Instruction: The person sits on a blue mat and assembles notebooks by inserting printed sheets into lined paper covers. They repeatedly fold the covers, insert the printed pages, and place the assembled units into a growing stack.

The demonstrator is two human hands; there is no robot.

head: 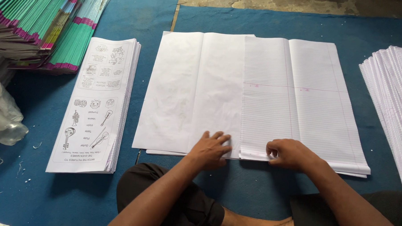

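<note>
Ruled sheets [294, 101] under right hand [290, 152], beside left hand [212, 149]

Soft, even daylight is filling the scene, seeming to come from the upper right. The white sheets [196, 91] are reflecting brightly but not washing out (the ruled lines are staying legible). Faint shadows are falling beneath the left hand [211, 149] and right hand [289, 152] onto the blue floor mat [57, 198]. Focus is holding sharp throughout; straight edges are bowing slightly toward the corners.
</note>
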